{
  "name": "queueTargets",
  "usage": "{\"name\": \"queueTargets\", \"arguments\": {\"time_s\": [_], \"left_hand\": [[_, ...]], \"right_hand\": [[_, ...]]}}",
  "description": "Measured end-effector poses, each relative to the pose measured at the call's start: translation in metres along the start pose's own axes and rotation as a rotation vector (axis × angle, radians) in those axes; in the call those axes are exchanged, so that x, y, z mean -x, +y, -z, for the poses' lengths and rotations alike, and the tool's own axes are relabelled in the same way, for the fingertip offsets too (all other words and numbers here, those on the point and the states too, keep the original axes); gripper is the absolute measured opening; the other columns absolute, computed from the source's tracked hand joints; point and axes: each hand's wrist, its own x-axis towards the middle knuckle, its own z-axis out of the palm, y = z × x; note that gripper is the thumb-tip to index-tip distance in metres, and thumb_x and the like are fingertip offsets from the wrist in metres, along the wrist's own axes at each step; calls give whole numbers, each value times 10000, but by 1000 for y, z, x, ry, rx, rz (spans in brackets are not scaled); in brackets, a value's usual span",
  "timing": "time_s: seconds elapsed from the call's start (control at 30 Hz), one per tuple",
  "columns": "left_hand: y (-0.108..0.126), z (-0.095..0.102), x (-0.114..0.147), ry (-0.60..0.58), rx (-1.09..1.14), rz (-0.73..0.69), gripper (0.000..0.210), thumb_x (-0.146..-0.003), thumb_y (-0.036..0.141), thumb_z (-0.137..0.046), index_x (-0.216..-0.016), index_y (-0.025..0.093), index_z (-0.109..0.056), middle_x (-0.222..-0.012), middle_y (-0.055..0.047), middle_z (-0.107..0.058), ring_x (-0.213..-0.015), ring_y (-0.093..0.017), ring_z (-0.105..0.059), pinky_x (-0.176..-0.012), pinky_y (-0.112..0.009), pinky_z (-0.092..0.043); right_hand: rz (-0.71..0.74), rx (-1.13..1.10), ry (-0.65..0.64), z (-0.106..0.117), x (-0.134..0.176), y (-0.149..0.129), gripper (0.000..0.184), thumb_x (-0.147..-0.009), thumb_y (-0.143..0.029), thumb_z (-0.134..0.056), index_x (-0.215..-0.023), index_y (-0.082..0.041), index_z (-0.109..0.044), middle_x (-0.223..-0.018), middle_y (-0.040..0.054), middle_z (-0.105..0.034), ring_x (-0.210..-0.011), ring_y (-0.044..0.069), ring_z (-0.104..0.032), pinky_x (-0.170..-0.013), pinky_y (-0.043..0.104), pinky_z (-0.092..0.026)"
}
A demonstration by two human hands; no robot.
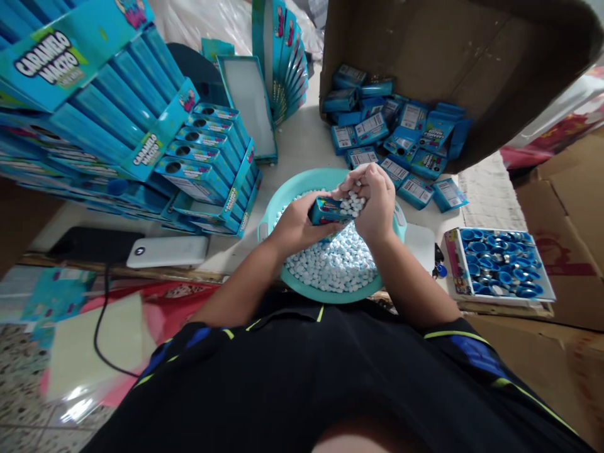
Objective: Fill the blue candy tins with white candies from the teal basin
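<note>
My left hand [295, 226] is closed around a small blue candy box [323, 211], tilted on its side above the basin. Beside the box's right end, my right hand [380, 204] is cupped around a heap of small white candies [352, 204]. The candies sit right at that end of the box; whether any are inside is hidden. Below both hands stands a turquoise basin [278, 192], holding many white and pale-blue candies [337, 258].
Several filled blue boxes [370, 128] spill from a cardboard carton [406, 44] behind the basin. Stacked display boxes [141, 107] rise at the left. A white power bank [167, 251] lies near the table edge. To the right sits a box of blue caps [503, 264].
</note>
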Motion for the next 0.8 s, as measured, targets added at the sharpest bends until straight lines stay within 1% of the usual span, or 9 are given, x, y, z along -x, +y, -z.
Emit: {"name": "queueTargets", "arguments": {"time_s": [0.07, 0.17, 0.27, 0.33, 0.43, 0.53, 0.63, 0.7, 0.8], "left_hand": [[2, -3, 2, 75, 28, -1, 567, -802, 471, -945, -1265, 220, -734, -1204, -64, -818, -1112, -284, -786, -965, -422, -644], [3, -7, 5, 159, -23, -71, 571, -797, 501, -951, -1248, 221, -739, -1188, -70, -825, -1083, -288, -796, -939, -429, -654], [-1, -9, 5, 172, -155, -234, 544, -828, 509, -934, -1237, 215, -730, -1199, -90, -825, -1113, -307, -793, -979, -472, -653], [-3, -8, 4, 176, -219, -288, 532, -859, 507, -913, -1254, 210, -716, -1212, -101, -821, -1141, -318, -785, -1002, -496, -647], [-1, -9, 5, 157, -259, -244, 530, -894, 509, -886, -1283, 204, -695, -1228, -112, -812, -1160, -326, -776, -1000, -506, -644], [3, -11, 6, 140, -239, -206, 523, -901, 540, -875, -1250, 196, -692, -1174, -113, -816, -1099, -324, -788, -927, -492, -657], [4, -12, 6, 152, -191, -212, 526, -900, 547, -876, -1251, 200, -694, -1173, -111, -814, -1089, -319, -788, -924, -487, -655], [4, -11, 5, 148, -166, -215, 533, -906, 537, -873, -1275, 201, -685, -1204, -115, -808, -1108, -314, -784, -937, -479, -652], [2, -10, 5, 129, -160, -216, 507, -901, 513, -882, -1257, 210, -686, -1177, -101, -811, -1083, -294, -788, -917, -443, -650]], "right_hand": [[64, 0, -25, -1, 0, -1, 422, -986, -658, -605, -841, -262, -610, -719, -21, -578, -668, 157, -688, -758, 368, -654], [164, 22, 5, -2, 1, -1, 449, -986, -669, -620, -805, -260, -583, -725, -23, -568, -654, 149, -673, -740, 356, -647], [198, 21, 10, -2, 2, 0, 445, -998, -650, -630, -798, -256, -581, -742, -26, -571, -652, 139, -671, -734, 347, -640], [204, 21, 4, -1, 2, 1, 445, -1000, -645, -635, -794, -255, -581, -750, -24, -576, -671, 142, -680, -749, 350, -640], [173, 63, 7, 0, 3, 2, 464, -992, -675, -623, -799, -256, -576, -754, -19, -576, -694, 148, -687, -740, 347, -636], [142, 112, 6, 1, 5, 1, 472, -992, -698, -602, -828, -256, -581, -764, -18, -570, -687, 144, -679, -703, 331, -624], [167, 97, 1, 1, 6, 0, 464, -999, -690, -593, -839, -254, -595, -784, -12, -571, -691, 142, -678, -697, 331, -620], [178, 103, -14, 1, 6, -1, 487, -991, -703, -590, -812, -250, -602, -798, -2, -575, -707, 148, -682, -701, 341, -624], [171, 123, -20, 1, 4, -1, 540, -968, -740, -594, -760, -243, -607, -821, 13, -578, -725, 155, -677, -723, 363, -634]]}}
